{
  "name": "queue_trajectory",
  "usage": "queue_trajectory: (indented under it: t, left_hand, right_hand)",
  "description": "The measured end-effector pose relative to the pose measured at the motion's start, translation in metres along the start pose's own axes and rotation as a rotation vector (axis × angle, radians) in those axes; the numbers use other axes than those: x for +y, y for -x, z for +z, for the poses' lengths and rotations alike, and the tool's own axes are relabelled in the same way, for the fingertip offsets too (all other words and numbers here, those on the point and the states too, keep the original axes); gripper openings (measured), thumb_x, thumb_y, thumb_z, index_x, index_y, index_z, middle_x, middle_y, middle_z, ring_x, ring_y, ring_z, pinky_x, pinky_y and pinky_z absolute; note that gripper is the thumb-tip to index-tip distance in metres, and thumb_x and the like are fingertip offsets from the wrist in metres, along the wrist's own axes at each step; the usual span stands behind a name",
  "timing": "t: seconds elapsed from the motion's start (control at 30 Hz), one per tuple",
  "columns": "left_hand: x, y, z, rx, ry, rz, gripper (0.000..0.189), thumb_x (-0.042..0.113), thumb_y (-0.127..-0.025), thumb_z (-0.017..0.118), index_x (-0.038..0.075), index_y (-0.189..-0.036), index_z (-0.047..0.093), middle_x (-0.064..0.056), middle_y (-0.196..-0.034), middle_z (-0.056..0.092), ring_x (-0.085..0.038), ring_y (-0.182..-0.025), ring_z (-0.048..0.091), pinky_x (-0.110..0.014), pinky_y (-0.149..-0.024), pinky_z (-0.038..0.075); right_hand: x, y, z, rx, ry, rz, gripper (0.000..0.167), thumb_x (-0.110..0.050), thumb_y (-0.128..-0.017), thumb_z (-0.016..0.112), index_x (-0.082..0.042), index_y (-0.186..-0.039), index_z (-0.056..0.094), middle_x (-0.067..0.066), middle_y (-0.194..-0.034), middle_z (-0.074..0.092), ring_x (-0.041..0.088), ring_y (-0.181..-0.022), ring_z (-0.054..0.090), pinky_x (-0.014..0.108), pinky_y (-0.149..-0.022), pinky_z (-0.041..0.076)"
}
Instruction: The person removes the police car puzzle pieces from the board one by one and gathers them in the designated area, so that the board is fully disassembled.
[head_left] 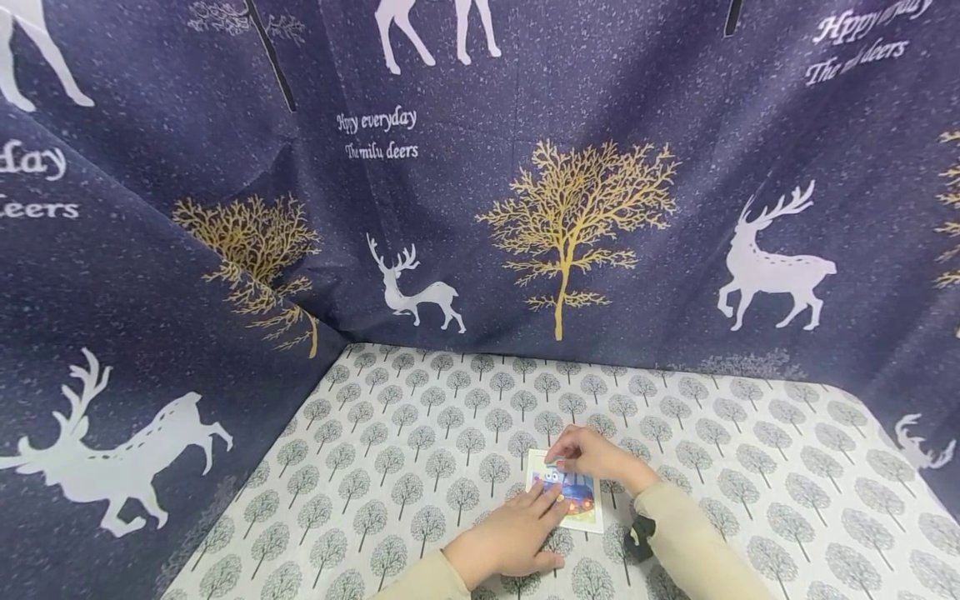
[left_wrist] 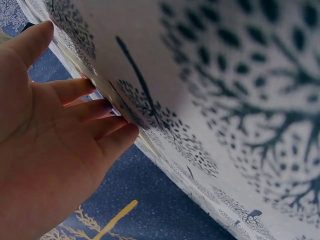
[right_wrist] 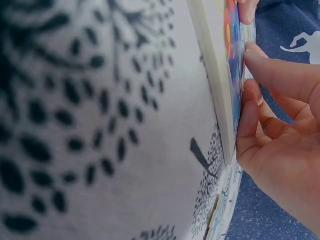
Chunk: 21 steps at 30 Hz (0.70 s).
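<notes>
A small rectangular picture board with a pale border lies on the patterned cloth, printed with a blue cartoon vehicle with eyes. My left hand rests its fairly straight fingertips on the board's lower left part, thumb spread to the near side. From the far right my right hand reaches over the upper part, fingers bent and thumb close to them. In the right wrist view, bent fingers and thumb meet the colourful face of the board; I cannot tell whether they pinch a loose piece.
A white cloth with grey trees covers the table. Dark blue hangings with white deer and gold trees rise behind and at the left. A flat thing with a pale edge lies on the cloth beyond the board. A dark device sits at the right sleeve.
</notes>
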<state>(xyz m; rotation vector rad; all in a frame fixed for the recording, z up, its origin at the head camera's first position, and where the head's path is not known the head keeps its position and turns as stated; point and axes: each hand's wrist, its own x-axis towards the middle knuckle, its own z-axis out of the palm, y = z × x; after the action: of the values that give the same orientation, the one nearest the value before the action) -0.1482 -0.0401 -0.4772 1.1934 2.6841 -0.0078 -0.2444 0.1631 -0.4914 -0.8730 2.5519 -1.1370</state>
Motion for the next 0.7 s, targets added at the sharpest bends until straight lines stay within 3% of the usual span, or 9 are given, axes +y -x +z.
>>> queue_trajectory:
  t: [0.33,0.57,0.7]
  left_hand:
    - [0.0006,0.0001,0.0003,0.022,-0.028,-0.006,0.075,0.059,-0.092,0.048,0.017,-0.152,0.03,-0.006,-0.158,0.024,-0.027,-0.143,0.025,-0.037,-0.111,0.033]
    - [0.0003,-0.0006,0.0015,0.02,-0.033,-0.01,0.076,0.06,-0.091,0.048,0.017,-0.151,0.031,-0.005,-0.158,0.024,-0.027,-0.143,0.025,-0.037,-0.112,0.033]
    - [-0.0005,-0.0011,0.0036,0.017,-0.025,-0.006,0.075,0.06,-0.091,0.047,0.017,-0.152,0.031,-0.005,-0.158,0.024,-0.027,-0.143,0.025,-0.037,-0.111,0.034]
  right_hand:
    - [-0.005,0.0003,-0.0013,-0.004,-0.006,0.036,0.015,-0.003,-0.085,0.066,-0.009,-0.098,0.072,0.002,-0.097,0.059,0.022,-0.093,0.06,0.044,-0.087,0.051]
    - [-0.0085,0.002,-0.0028,-0.015,-0.014,0.039,0.016,-0.003,-0.086,0.066,-0.009,-0.099,0.071,0.003,-0.098,0.06,0.018,-0.088,0.058,0.037,-0.081,0.051]
    - [-0.01,0.0035,-0.0035,-0.013,-0.011,0.044,0.016,-0.003,-0.086,0.065,-0.01,-0.1,0.071,0.004,-0.1,0.062,0.019,-0.09,0.059,0.042,-0.083,0.052]
